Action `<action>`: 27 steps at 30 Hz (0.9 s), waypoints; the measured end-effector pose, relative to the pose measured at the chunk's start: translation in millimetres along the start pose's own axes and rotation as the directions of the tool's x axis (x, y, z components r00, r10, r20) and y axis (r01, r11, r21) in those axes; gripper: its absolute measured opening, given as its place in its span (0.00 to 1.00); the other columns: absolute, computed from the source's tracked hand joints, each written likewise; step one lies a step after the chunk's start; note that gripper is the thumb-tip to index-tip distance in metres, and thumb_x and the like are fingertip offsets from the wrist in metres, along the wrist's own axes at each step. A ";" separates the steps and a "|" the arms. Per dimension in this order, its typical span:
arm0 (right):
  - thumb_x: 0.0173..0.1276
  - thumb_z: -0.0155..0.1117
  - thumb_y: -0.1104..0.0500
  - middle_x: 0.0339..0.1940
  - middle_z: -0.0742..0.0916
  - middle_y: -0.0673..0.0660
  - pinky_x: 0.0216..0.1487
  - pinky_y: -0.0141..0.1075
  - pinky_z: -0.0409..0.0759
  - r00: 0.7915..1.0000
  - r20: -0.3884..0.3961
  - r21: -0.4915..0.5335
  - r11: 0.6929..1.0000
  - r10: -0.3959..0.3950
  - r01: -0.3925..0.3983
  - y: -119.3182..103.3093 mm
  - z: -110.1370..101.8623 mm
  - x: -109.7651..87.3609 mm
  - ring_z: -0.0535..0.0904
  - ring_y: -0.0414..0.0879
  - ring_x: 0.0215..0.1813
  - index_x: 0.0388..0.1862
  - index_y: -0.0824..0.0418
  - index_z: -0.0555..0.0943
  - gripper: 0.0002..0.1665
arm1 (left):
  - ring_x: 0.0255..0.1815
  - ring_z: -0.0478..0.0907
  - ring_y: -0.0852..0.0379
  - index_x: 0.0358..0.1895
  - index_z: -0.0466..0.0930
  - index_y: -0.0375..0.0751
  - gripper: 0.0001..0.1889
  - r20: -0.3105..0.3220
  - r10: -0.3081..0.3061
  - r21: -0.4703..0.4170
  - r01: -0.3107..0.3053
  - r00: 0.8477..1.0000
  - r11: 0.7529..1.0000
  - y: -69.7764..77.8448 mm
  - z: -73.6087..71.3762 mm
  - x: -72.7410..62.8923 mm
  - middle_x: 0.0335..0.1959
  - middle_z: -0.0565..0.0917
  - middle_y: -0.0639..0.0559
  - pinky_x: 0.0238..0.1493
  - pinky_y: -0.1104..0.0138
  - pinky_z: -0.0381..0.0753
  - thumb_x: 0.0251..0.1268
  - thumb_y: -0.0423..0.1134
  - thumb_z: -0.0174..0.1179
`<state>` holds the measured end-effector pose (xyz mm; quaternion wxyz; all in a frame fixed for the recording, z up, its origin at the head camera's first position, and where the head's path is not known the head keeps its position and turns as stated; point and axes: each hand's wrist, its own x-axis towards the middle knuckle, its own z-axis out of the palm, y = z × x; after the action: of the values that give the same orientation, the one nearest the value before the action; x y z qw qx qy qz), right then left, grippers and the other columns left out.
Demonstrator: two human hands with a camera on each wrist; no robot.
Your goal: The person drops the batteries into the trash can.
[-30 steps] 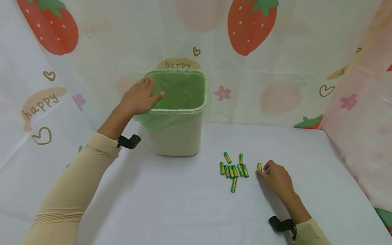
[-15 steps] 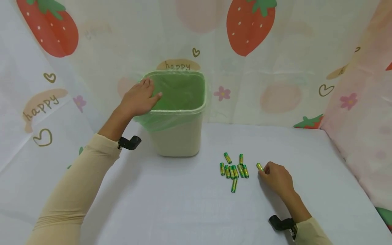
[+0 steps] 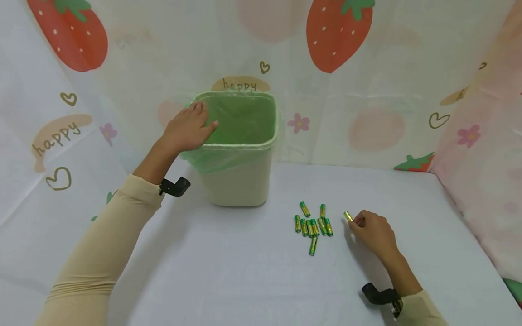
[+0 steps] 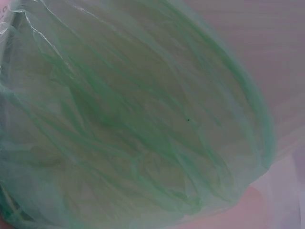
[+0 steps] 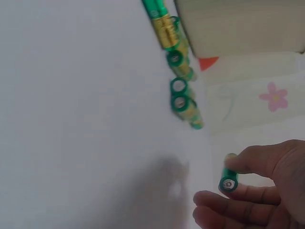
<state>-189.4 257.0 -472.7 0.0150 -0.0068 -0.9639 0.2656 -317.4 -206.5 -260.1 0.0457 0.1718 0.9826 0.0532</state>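
Observation:
My right hand [image 3: 374, 233] pinches a green and gold battery [image 3: 348, 216] between thumb and fingers, just above the table. In the right wrist view, one flat end of this battery [image 5: 229, 184] faces the camera. To its left lie several loose batteries [image 3: 313, 227] in a small cluster. My left hand [image 3: 187, 129] rests on the left rim of a pale bin [image 3: 236, 188], its thumb spread over the opening. A green bag [image 3: 228, 159] lines the bin and folds over its rim; it fills most of the left wrist view.
The bin stands at the back of a white-covered table [image 3: 253, 271], near a printed cloth backdrop [image 3: 375, 90] with strawberries and hearts. Another cloth wall [image 3: 485, 190] closes off the right side.
The battery at my right hand first stood upright on the table, then tilted, and is now lifted slightly in the pinch. My left hand stays on the bin's rim.

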 end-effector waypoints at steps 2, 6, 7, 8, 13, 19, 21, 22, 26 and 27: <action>0.69 0.69 0.56 0.32 0.88 0.59 0.24 0.37 0.74 0.999 -0.023 0.004 1.000 -0.031 0.031 -3.9 -4.2 0.2 0.79 0.48 0.29 0.35 0.66 0.84 0.13 | 0.82 0.31 0.36 0.78 0.33 0.21 0.39 -0.001 -0.001 0.001 0.001 1.000 1.000 -0.5 0.4 0.4 0.81 0.36 0.27 0.80 0.46 0.36 0.86 0.53 0.30; 0.68 0.71 0.56 0.30 0.88 0.58 0.23 0.37 0.74 0.994 -0.064 0.012 0.996 -0.091 0.092 -13.4 -12.7 0.4 0.79 0.49 0.29 0.34 0.66 0.86 0.12 | 0.82 0.31 0.36 0.78 0.32 0.21 0.39 0.000 0.001 0.002 -0.001 1.000 1.000 -1.1 1.3 0.5 0.81 0.36 0.27 0.80 0.46 0.36 0.86 0.54 0.30; 0.68 0.71 0.57 0.30 0.88 0.58 0.22 0.37 0.74 0.992 -0.072 0.014 0.994 -0.105 0.106 -16.1 -14.8 0.5 0.79 0.48 0.29 0.34 0.66 0.86 0.12 | 0.82 0.31 0.36 0.78 0.32 0.21 0.39 0.002 0.001 0.001 -0.001 1.000 1.000 -1.1 1.3 0.5 0.81 0.35 0.27 0.80 0.46 0.36 0.86 0.54 0.30; 0.67 0.72 0.57 0.29 0.88 0.58 0.22 0.37 0.74 0.990 -0.079 0.017 0.993 -0.119 0.120 -19.0 -17.0 0.6 0.79 0.48 0.28 0.34 0.66 0.86 0.11 | 0.82 0.31 0.36 0.78 0.32 0.21 0.40 0.004 0.000 0.001 0.000 1.000 1.000 -0.9 1.1 0.4 0.81 0.35 0.27 0.80 0.46 0.36 0.86 0.54 0.30; 0.67 0.72 0.58 0.27 0.87 0.56 0.23 0.38 0.73 0.981 -0.098 0.033 0.984 -0.170 0.174 -35.6 -29.3 1.0 0.78 0.47 0.28 0.34 0.66 0.86 0.11 | 0.82 0.30 0.36 0.78 0.32 0.21 0.40 0.009 -0.004 0.005 0.003 1.000 1.000 0.0 0.1 0.2 0.81 0.35 0.27 0.80 0.46 0.35 0.86 0.54 0.30; 0.68 0.72 0.57 0.27 0.88 0.55 0.25 0.38 0.74 0.965 -0.120 0.023 0.972 -0.231 0.236 -56.8 -44.5 1.9 0.81 0.48 0.30 0.35 0.65 0.86 0.10 | 0.82 0.31 0.36 0.78 0.32 0.21 0.40 0.014 -0.007 0.013 0.007 1.000 1.000 0.7 -0.9 -0.1 0.81 0.35 0.27 0.80 0.46 0.35 0.86 0.54 0.31; 0.68 0.72 0.58 0.27 0.88 0.55 0.25 0.38 0.74 0.959 -0.130 0.012 0.967 -0.251 0.255 -63.6 -49.6 3.0 0.81 0.49 0.30 0.35 0.65 0.86 0.10 | 0.82 0.31 0.36 0.78 0.32 0.21 0.40 0.017 -0.009 0.014 0.009 1.000 1.000 1.0 -1.2 -0.5 0.81 0.35 0.27 0.80 0.46 0.35 0.86 0.53 0.31; 0.68 0.72 0.58 0.27 0.88 0.55 0.25 0.38 0.74 0.957 -0.133 0.007 0.965 -0.258 0.262 -66.9 -52.1 3.4 0.82 0.49 0.30 0.35 0.65 0.86 0.10 | 0.82 0.31 0.36 0.78 0.32 0.21 0.40 0.018 -0.010 0.014 0.010 1.000 1.000 1.2 -1.4 -0.8 0.81 0.35 0.27 0.80 0.46 0.35 0.86 0.53 0.31; 0.68 0.72 0.59 0.28 0.89 0.56 0.25 0.38 0.75 0.949 -0.142 -0.006 0.959 -0.282 0.284 -79.1 -61.2 4.9 0.83 0.50 0.31 0.35 0.66 0.86 0.09 | 0.82 0.31 0.35 0.78 0.32 0.20 0.40 0.016 -0.007 0.017 0.007 1.000 1.000 1.2 -1.6 -0.9 0.81 0.35 0.27 0.80 0.46 0.35 0.86 0.53 0.31; 0.68 0.72 0.59 0.28 0.89 0.56 0.26 0.38 0.75 0.947 -0.143 -0.007 0.957 -0.287 0.289 -81.7 -63.0 5.1 0.83 0.50 0.31 0.36 0.66 0.86 0.09 | 0.82 0.31 0.36 0.78 0.32 0.20 0.40 0.016 -0.007 0.018 0.006 1.000 1.000 1.1 -1.5 -0.6 0.81 0.35 0.27 0.80 0.46 0.35 0.86 0.53 0.30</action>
<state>-193.0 219.2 -376.6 0.1225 0.1150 -0.9492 0.2661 -316.7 -205.9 -258.5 0.0524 0.1693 0.9832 0.0426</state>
